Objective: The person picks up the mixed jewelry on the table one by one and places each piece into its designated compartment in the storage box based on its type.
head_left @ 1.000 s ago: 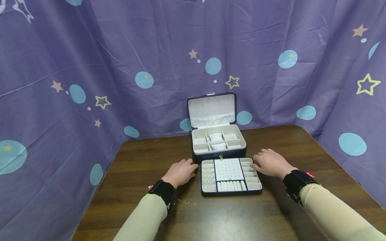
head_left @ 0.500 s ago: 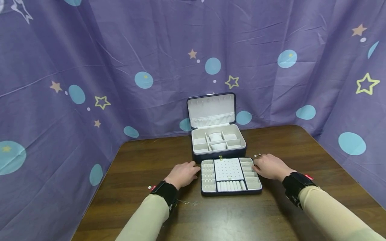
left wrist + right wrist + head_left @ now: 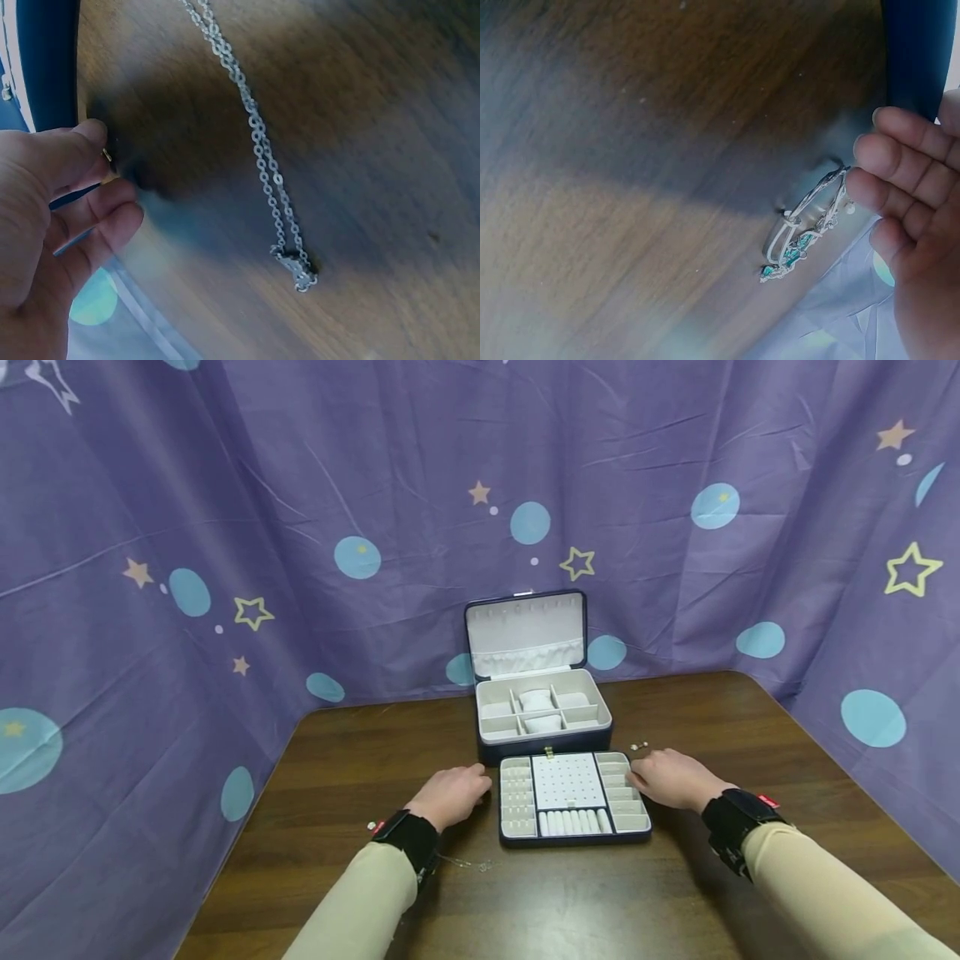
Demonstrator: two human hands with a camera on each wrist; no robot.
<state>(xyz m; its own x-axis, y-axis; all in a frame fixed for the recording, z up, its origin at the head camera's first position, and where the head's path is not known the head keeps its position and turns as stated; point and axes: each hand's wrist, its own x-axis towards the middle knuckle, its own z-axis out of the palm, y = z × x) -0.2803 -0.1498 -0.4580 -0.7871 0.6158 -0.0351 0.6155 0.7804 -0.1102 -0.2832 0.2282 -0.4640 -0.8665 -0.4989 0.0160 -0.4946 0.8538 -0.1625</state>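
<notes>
A navy jewellery tray [image 3: 577,840] with pale compartments, a pegboard panel and ring rolls lies on the table, a hand at each side. My left hand [image 3: 452,795] is by its left edge. In the left wrist view its thumb and fingertips come together around a small gold-coloured piece [image 3: 107,156], mostly hidden. A silver chain necklace [image 3: 266,157] with a small pendant lies nearby. My right hand [image 3: 670,777] is at the tray's right edge, fingers loosely bent with nothing visible in them. Just beyond those fingertips lies a silver bracelet [image 3: 799,244] with green stones.
Behind the tray stands a navy jewellery box [image 3: 525,749] with its lid [image 3: 528,625] raised, its compartments holding white cushions. A small pale trinket [image 3: 371,826] lies by the left wrist. A purple curtain [image 3: 420,477] hangs around the wooden table [image 3: 555,918].
My right hand has drawn slightly back toward me, uncovering the bracelet. The left hand has shifted slightly, and the gold piece beside it is now out of sight in the head view.
</notes>
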